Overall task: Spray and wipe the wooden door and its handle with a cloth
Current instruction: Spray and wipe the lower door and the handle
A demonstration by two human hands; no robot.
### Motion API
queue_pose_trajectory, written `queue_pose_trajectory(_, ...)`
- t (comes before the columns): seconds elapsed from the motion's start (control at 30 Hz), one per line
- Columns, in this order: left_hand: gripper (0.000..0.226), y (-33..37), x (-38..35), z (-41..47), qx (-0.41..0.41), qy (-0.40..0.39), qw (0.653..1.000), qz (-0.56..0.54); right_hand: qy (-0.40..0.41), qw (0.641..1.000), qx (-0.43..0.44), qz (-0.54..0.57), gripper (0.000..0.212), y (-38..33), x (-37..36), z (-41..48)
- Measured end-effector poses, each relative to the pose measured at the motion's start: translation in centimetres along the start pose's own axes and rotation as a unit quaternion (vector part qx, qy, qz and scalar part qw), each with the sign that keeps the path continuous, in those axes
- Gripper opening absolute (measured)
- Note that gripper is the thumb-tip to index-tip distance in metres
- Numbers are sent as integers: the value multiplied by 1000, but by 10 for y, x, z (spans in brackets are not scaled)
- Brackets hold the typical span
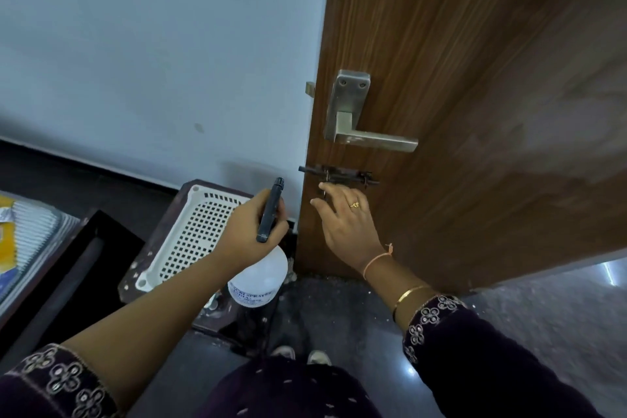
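Note:
The brown wooden door (475, 85) fills the right of the view, standing ajar. Its metal lever handle (359, 122) sits near the door's left edge, with a dark sliding latch (339, 176) just below. My left hand (251, 227) grips the black head of a white spray bottle (261, 278), which hangs below the hand, left of the door's edge. My right hand (346, 220) is spread with fingers apart, its fingertips touching the latch on the door. No cloth is in view.
A white perforated plastic tray (190, 234) lies on a dark stool beside the white wall (152, 44). A dark furniture edge and a striped mat (30, 231) are at the far left. Dark glossy floor (526, 326) lies below; my feet show at the bottom.

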State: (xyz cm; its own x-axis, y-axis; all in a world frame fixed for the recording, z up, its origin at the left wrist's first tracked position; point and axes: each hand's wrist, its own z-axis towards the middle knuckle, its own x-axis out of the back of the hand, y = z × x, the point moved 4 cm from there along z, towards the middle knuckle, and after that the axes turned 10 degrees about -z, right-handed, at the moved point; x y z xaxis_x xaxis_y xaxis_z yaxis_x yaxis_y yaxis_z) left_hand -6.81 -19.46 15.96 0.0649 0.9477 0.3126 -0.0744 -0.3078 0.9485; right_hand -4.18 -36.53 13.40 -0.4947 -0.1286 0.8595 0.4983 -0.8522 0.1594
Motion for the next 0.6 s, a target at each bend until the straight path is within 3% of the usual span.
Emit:
queue_pose_trajectory(0.13,17,-26,-13,-9,34,49,998,-24,-164,984,58,36,26,4,-49,-27)
queue_pose_trajectory(0.2,17,-41,-18,-14,44,67,997,-18,-253,961,96,50,16,3,-73,-39)
queue_pose_trajectory(0.3,9,-67,-29,-21,53,81,995,-25,-386,912,125,57,22,-1,-112,-58)
queue_pose_trajectory(0.47,14,-122,-63,-33,100,42,993,-51,-550,829,15,101,35,-12,-190,-94)
queue_pose_trajectory(0.6,13,-193,-97,-45,139,34,985,-95,-598,787,-46,148,40,-32,-263,-133)
